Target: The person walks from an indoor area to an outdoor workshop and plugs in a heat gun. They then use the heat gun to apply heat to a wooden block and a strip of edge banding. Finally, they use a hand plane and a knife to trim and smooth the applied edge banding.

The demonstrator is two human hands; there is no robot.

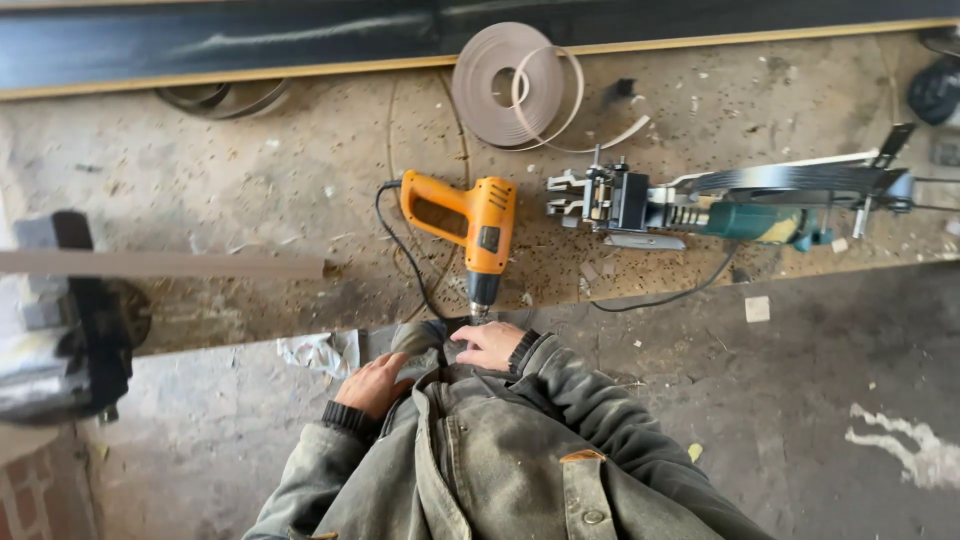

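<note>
Both hands are in close to the body, low in the head view. The left hand lies with its fingers curled against the front of the grey-green jacket, gripping nothing that I can make out beyond the cloth. The right hand sits just above it, fingers bent over a small dark grey piece at the bench edge; whether it pinches that piece or only rests on it, I cannot tell. The two hands are near each other but not touching.

Right in front of the right hand, the orange heat gun lies on the bench, nozzle pointing down toward the fingers and almost meeting them, its black cord looping off to the left. Beside it to the right lies a green and black power tool with a metal head, resting lengthwise. Above the heat gun, a coil of pale edge banding rests against a dark panel, one loose end trailing right. A crumpled white rag lies just left of the hands. The bench top is chipboard, scattered with chips and dust. Below it, bare concrete floor.
</note>
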